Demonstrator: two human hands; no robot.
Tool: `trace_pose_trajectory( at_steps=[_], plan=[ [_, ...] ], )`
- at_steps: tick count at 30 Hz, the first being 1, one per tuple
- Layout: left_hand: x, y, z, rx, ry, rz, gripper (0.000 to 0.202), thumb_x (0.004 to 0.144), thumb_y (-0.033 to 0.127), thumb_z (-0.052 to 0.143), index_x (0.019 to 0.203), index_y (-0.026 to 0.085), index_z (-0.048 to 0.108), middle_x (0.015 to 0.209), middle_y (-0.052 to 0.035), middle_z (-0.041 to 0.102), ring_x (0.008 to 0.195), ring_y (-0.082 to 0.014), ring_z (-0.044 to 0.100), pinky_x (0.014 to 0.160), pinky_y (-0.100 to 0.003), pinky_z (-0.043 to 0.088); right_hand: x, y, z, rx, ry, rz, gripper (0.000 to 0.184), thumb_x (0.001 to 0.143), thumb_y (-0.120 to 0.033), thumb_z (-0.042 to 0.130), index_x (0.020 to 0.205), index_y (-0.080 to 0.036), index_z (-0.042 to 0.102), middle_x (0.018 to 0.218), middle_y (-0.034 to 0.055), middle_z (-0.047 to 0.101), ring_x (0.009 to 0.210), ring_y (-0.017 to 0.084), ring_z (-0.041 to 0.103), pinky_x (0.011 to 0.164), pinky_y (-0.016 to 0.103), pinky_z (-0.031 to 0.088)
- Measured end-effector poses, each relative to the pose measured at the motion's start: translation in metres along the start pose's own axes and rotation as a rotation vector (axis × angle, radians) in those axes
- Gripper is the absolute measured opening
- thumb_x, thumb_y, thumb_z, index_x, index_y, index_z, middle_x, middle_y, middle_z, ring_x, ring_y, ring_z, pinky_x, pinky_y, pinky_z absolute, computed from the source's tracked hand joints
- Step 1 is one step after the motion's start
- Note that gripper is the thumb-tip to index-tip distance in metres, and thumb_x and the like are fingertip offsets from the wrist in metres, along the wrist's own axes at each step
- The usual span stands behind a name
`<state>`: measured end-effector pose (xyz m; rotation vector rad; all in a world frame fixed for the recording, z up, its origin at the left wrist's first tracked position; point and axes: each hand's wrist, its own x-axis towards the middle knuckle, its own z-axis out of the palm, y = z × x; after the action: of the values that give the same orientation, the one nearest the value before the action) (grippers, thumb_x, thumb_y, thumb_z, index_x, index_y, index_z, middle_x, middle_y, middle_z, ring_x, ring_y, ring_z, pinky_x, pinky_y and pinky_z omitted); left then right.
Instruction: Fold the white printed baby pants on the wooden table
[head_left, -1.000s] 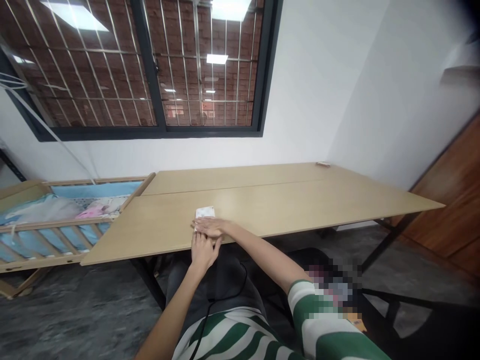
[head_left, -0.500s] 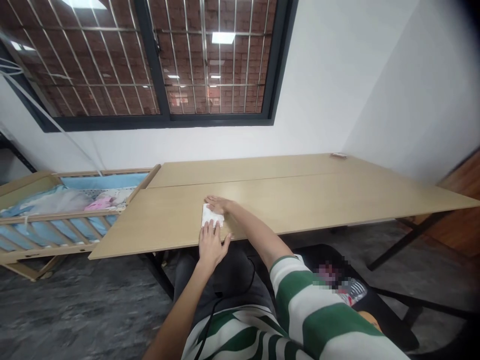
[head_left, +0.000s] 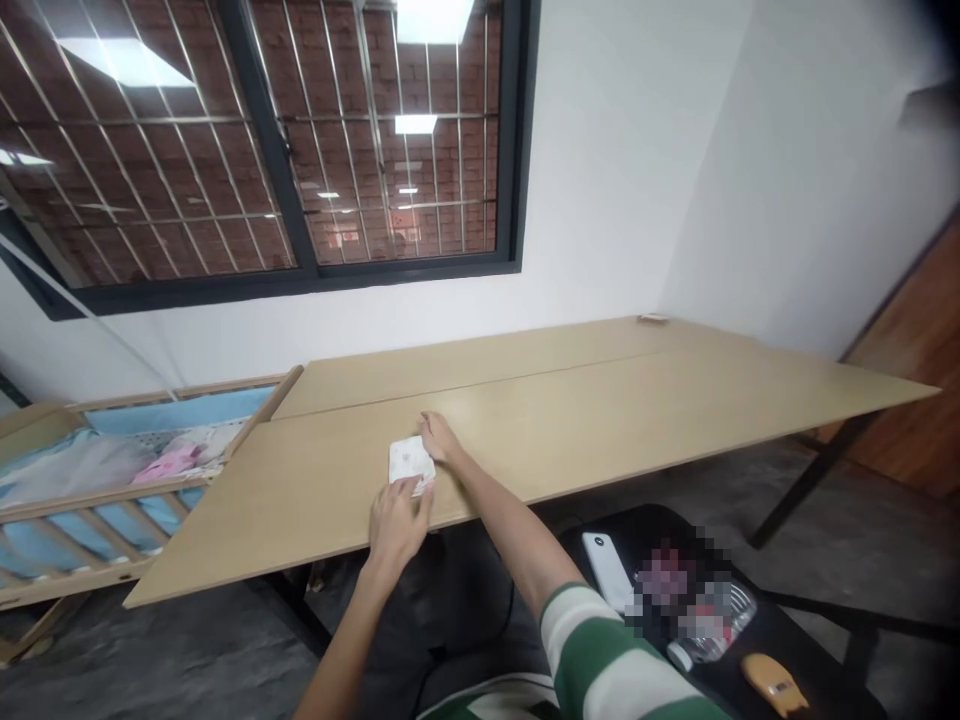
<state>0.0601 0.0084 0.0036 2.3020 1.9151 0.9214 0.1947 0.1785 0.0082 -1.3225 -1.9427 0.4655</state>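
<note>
The white square packet [head_left: 411, 463] lies flat on the near board of the bench [head_left: 262, 530], close to its front edge; its surface carries faint marks too small to read, and what it is made of cannot be settled from here. The left hand [head_left: 397, 522] comes in from below, fingers curled over the packet's near edge, while the right hand [head_left: 439, 438] sits at its far corner, fingertips against the rim; both grips are closed in towards the packet, but whether either actually pinches it I cannot tell. On so smooth a top, light, even pressure from both sides seems best, since a hard push from one side could skid it; the front edge is near enough to warrant care. To the left stands a wooden crib [head_left: 150, 490] lined with blue padding [head_left: 180, 410], holding a pink cloth [head_left: 174, 465] and a pale translucent bag [head_left: 75, 465]; on a black seat [head_left: 637, 520] at lower right lie a white phone [head_left: 607, 570] and an orange object [head_left: 776, 685], with a pixelated patch hiding whatever lies between them.
</note>
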Motion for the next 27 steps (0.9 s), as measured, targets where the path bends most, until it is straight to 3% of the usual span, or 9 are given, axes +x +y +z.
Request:
trace_pose_trajectory(
  at_steps=[5,7,10,14,17,20,22,25,27],
  plan=[
    [0.033,-0.031,-0.017,0.161,0.098,-0.250,0.055,0.098,0.055,0.036,0.111,0.011,0.065,0.110,-0.0228,0.068,0.109,-0.0383,0.063,0.093,-0.049,0.047,0.001,0.002,-0.004,0.025,0.085,-0.005,0.029,0.101,-0.035,0.043,0.104,-0.015,0.064,0.107,0.0112,0.064,0.103,0.019,0.059,0.091,0.031,0.045],
    [0.041,-0.038,-0.016,0.246,0.007,-0.335,0.057,0.096,0.059,0.036,0.101,0.011,0.065,0.105,-0.0237,0.069,0.103,-0.0413,0.064,0.087,-0.050,0.048,0.000,0.003,-0.002,0.037,0.069,-0.012,0.025,0.096,-0.037,0.052,0.088,-0.016,0.063,0.089,0.0056,0.064,0.085,0.017,0.059,0.079,0.028,0.045],
    [0.050,-0.040,-0.007,0.240,-0.150,-0.300,0.058,0.095,0.063,0.033,0.090,0.015,0.065,0.099,-0.0218,0.071,0.097,-0.0401,0.067,0.082,-0.047,0.048,-0.003,0.003,0.000,0.054,-0.004,-0.034,0.024,0.087,-0.041,0.065,0.081,-0.018,0.062,0.078,0.0007,0.063,0.074,0.015,0.056,0.068,0.025,0.041],
    [0.059,-0.033,0.003,0.205,-0.206,-0.264,0.050,0.096,0.059,0.038,0.094,0.016,0.063,0.097,-0.0204,0.073,0.093,-0.0359,0.069,0.077,-0.040,0.048,-0.006,-0.002,-0.006,0.011,-0.081,-0.062,0.024,0.082,-0.040,0.072,0.085,-0.018,0.064,0.085,0.0028,0.066,0.079,0.017,0.057,0.070,0.026,0.041],
    [0.056,-0.028,-0.004,0.180,-0.208,-0.289,0.044,0.096,0.056,0.037,0.099,0.019,0.061,0.095,-0.0175,0.073,0.090,-0.0344,0.070,0.071,-0.037,0.046,-0.013,-0.014,-0.010,-0.057,-0.082,-0.115,0.019,0.085,-0.036,0.071,0.086,-0.018,0.065,0.091,0.0066,0.067,0.090,0.021,0.059,0.081,0.030,0.043],
    [0.034,-0.033,-0.026,0.163,-0.194,-0.331,0.039,0.095,0.056,0.039,0.094,0.022,0.058,0.091,-0.0138,0.072,0.086,-0.0330,0.069,0.067,-0.035,0.044,-0.034,-0.039,-0.003,-0.078,-0.108,-0.171,0.016,0.091,-0.034,0.065,0.090,-0.017,0.066,0.095,0.0087,0.068,0.096,0.022,0.060,0.087,0.032,0.044],
    [0.005,-0.047,-0.051,0.144,-0.187,-0.341,0.035,0.093,0.056,0.040,0.085,0.024,0.054,0.083,-0.0100,0.071,0.081,-0.0300,0.068,0.066,-0.032,0.043,-0.056,-0.065,0.011,-0.056,-0.168,-0.208,0.019,0.094,-0.037,0.060,0.094,-0.018,0.066,0.095,0.0085,0.068,0.095,0.023,0.061,0.084,0.032,0.045],
    [-0.057,-0.089,-0.103,0.123,-0.176,-0.336,0.038,0.088,0.060,0.044,0.072,0.026,0.046,0.067,-0.0025,0.064,0.068,-0.0246,0.064,0.063,-0.029,0.042,-0.095,-0.117,0.046,0.000,-0.283,-0.326,0.028,0.097,-0.046,0.054,0.102,-0.020,0.065,0.096,0.0079,0.069,0.091,0.024,0.064,0.078,0.033,0.048],
    [-0.103,-0.126,-0.143,0.165,-0.156,-0.439,0.044,0.083,0.068,0.046,0.068,0.027,0.046,0.061,0.0008,0.060,0.061,-0.0234,0.062,0.060,-0.028,0.041,-0.120,-0.157,0.075,0.041,-0.325,-0.435,0.034,0.099,-0.050,0.048,0.104,-0.021,0.064,0.100,0.0088,0.070,0.094,0.025,0.066,0.079,0.034,0.051]
  ],
)
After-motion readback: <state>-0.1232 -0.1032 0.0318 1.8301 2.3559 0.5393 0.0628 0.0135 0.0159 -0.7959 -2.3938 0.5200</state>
